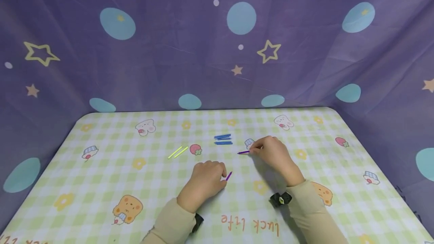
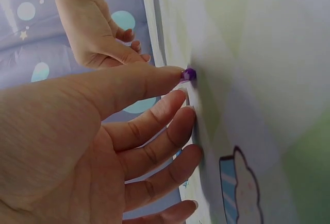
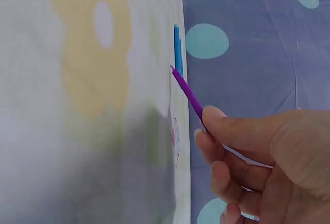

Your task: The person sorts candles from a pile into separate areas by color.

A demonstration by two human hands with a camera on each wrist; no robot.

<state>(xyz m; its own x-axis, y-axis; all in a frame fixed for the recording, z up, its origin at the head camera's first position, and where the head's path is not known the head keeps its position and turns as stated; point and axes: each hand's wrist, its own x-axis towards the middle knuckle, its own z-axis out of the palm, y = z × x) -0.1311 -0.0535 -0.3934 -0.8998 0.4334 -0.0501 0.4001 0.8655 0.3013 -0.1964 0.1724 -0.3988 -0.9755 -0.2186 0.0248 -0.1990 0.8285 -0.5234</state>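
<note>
Near the table's middle, my left hand (image 1: 205, 179) pinches a thin purple candle (image 1: 229, 176) low at the cloth. In the left wrist view, the thumb meets the purple candle's end (image 2: 188, 74), and the other fingertips lie close to the table surface. Farther right, my right hand (image 1: 272, 153) holds a second purple candle (image 3: 188, 95) between thumb and fingertips, its wick end pointing left in the head view. Several blue candles (image 1: 223, 143) lie side by side beyond the hands. To their left are two yellow candles (image 1: 181, 152), lying slanted and nearly parallel.
A green-and-white checked tablecloth (image 1: 162, 199) printed with cartoon bears, flowers and strawberries covers the table. Behind and at both sides hangs a purple curtain (image 1: 152, 63) with stars and teal spots. Dark wrist cameras (image 1: 280, 199) are worn at both cuffs.
</note>
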